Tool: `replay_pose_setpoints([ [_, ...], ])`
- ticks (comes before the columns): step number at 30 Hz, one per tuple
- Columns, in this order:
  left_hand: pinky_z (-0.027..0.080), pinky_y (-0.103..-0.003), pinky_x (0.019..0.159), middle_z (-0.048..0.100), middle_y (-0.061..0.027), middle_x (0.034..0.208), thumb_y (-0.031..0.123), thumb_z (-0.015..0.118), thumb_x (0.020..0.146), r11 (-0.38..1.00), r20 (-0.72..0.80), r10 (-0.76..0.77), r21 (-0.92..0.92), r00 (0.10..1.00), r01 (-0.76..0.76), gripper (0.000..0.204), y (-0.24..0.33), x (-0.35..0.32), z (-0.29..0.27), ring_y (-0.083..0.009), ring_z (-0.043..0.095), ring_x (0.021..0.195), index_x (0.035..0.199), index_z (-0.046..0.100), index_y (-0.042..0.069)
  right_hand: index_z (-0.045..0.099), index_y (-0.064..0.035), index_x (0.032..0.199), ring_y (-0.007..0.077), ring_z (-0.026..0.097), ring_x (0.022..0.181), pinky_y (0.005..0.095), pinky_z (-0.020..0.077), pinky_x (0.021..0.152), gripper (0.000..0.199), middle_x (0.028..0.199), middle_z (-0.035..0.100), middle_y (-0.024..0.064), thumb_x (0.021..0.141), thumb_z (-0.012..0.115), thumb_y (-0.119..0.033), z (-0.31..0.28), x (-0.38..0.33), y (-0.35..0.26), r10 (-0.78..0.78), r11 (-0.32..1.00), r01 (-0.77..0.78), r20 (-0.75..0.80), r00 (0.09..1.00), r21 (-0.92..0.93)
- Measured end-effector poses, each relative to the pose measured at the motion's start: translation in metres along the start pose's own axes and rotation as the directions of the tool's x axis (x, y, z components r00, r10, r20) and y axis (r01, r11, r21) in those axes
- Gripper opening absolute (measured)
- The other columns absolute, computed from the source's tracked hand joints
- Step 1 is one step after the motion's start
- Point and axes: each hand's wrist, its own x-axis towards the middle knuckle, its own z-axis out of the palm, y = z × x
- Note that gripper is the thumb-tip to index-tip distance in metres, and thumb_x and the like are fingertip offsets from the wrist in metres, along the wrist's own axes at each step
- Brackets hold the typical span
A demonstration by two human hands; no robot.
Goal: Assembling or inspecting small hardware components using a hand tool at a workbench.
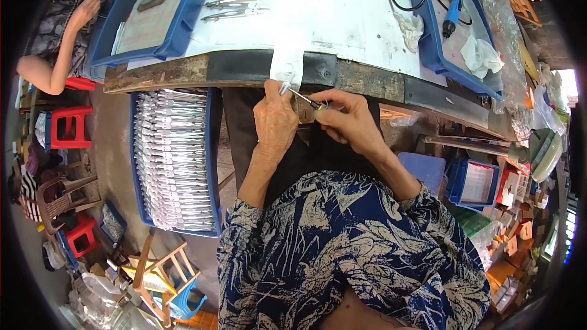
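Observation:
At the table's near edge my left hand (274,119) is closed, its thumb and fingers pinching a small metal piece (285,88). Most of that piece is hidden by the fingers, so its kind does not show. My right hand (354,122) grips a screwdriver (316,106) with a dark and yellow handle. The screwdriver's thin shaft points up and left, and its tip reaches the metal piece. Under both hands a strip of white cloth or paper (286,61) hangs over the edge. Farther back on the white tabletop lie several metal drawing compasses (235,7).
Left of my legs stands a blue crate (214,165) packed with rows of metal compasses. Blue trays (174,40) (431,43) sit at both table ends; a blue electric screwdriver (452,15) lies at the right one. Another person's arm (61,64) shows far left, near red stools (70,128).

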Motion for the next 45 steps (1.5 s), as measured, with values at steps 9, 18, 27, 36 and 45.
replay_pose_setpoints([
  [9, 0.043, -0.037, 0.048, 0.054, -0.0187, 0.062, 0.005, 0.049, 0.086, 0.998, -0.019, 0.053, -0.017, 0.998, -0.053, 0.006, 0.001, -0.002, 0.001, -0.0342, 0.058, 0.055, 0.087, 0.045, 0.000, 0.059, 0.0015, 0.105, 0.0081, 0.049, 0.061, 0.0239, 0.0403, 0.053, 0.025, 0.085, 0.061, 0.0081, 0.083, 0.057, -0.011, 0.004, 0.003, 0.002, -0.291, 0.901, 0.280, 0.017, 0.957, -0.332],
  [18, 0.042, -0.037, 0.046, 0.052, -0.0178, 0.061, 0.004, 0.050, 0.086, 0.996, -0.007, -0.029, -0.082, 1.000, 0.028, 0.006, -0.002, -0.003, 0.003, -0.0340, 0.057, 0.054, 0.087, 0.045, 0.001, 0.060, -0.0012, 0.104, 0.0036, 0.039, 0.042, 0.0177, 0.0272, 0.035, 0.022, 0.059, 0.050, 0.0008, 0.084, 0.057, -0.009, 0.006, 0.002, -0.004, 0.098, 0.990, -0.093, -0.040, 0.994, 0.110],
  [27, 0.042, -0.039, 0.048, 0.053, -0.0205, 0.062, 0.005, 0.050, 0.085, 1.000, -0.042, 0.005, 0.005, 0.999, -0.004, 0.006, 0.001, -0.001, 0.003, -0.0387, 0.056, 0.058, 0.087, 0.045, 0.001, 0.052, 0.0004, 0.113, 0.0087, 0.042, 0.038, 0.0197, 0.0297, 0.030, 0.030, 0.063, 0.054, 0.0095, 0.084, 0.054, -0.008, -0.002, 0.006, 0.002, 0.325, 0.718, -0.369, 0.186, 0.927, 0.589],
  [36, 0.042, -0.039, 0.049, 0.053, -0.0182, 0.061, 0.006, 0.050, 0.085, 0.999, -0.006, -0.016, -0.033, 1.000, 0.015, 0.006, -0.007, -0.002, 0.003, -0.0355, 0.057, 0.057, 0.086, 0.046, 0.002, 0.060, -0.0011, 0.105, 0.0051, 0.044, 0.046, 0.0174, 0.0291, 0.037, 0.028, 0.062, 0.053, 0.0028, 0.082, 0.060, -0.016, -0.007, 0.004, 0.021, -0.085, 0.990, 0.075, 0.076, 0.993, 0.123],
  [45, 0.043, -0.041, 0.052, 0.053, -0.0222, 0.064, 0.004, 0.050, 0.082, 0.992, 0.061, -0.091, -0.077, 0.994, 0.095, 0.009, 0.002, 0.001, -0.005, -0.0396, 0.056, 0.062, 0.086, 0.043, 0.000, 0.060, -0.0030, 0.107, 0.0054, 0.045, 0.046, 0.0180, 0.0296, 0.037, 0.028, 0.062, 0.053, 0.0026, 0.083, 0.061, -0.017, -0.009, 0.011, 0.031, -0.122, 0.985, 0.110, 0.087, 0.989, 0.132],
])
